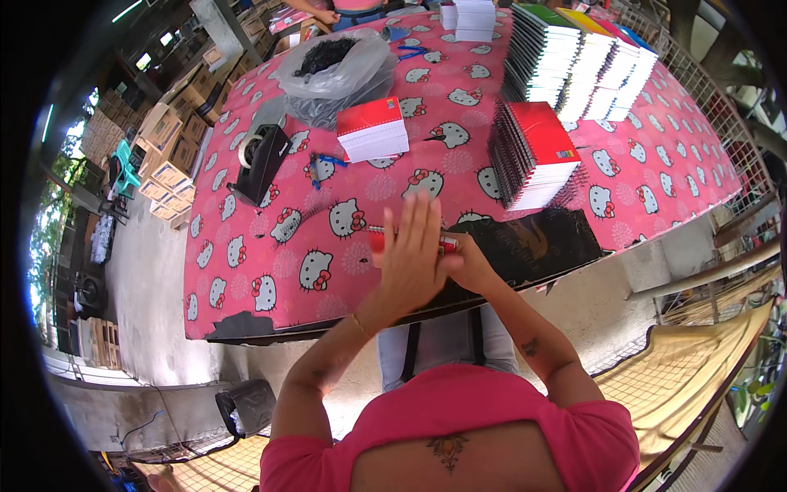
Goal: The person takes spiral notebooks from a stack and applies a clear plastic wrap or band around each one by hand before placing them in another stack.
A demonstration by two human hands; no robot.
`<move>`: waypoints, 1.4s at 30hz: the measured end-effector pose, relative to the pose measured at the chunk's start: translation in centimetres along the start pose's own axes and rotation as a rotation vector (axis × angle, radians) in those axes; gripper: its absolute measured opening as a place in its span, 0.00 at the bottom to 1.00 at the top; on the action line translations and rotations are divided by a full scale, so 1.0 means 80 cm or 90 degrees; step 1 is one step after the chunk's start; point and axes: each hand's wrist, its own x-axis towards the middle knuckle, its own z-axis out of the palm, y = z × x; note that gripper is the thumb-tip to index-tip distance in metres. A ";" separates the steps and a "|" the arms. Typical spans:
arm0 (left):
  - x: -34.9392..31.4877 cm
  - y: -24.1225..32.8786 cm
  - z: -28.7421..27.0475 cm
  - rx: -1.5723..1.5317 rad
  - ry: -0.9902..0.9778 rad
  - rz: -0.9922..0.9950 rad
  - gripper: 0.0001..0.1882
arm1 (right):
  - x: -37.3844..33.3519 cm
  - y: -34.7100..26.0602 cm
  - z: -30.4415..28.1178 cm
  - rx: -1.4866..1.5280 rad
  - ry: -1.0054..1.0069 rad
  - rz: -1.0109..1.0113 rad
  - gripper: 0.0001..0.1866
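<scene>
My left hand (414, 258) is spread flat, fingers stretched out, against a small red-covered pad (378, 242) at the table's near edge. My right hand (469, 264) closes round the pad's right end, where a strip of red cover (448, 243) shows. Both hands hide most of the pad, so its binding cannot be made out. Beyond them stand a stack of red-covered pads (373, 143) without visible coils and a stack of red spiral notebooks (541, 160) with black wire. A thin dark wire coil (310, 211) appears to lie left of my hands.
A black tape dispenser (264, 164), blue-handled pliers (318, 168) and a clear plastic bag of black coils (336, 74) are at the left. Tall spiral notebook stacks (566, 70) stand far right. Black sheeting (533, 246) covers the near edge. Another person's hand (328, 16) shows beyond the table.
</scene>
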 end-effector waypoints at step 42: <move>-0.002 -0.040 0.001 -0.030 -0.063 0.009 0.21 | -0.014 0.005 -0.023 -0.081 0.021 0.055 0.10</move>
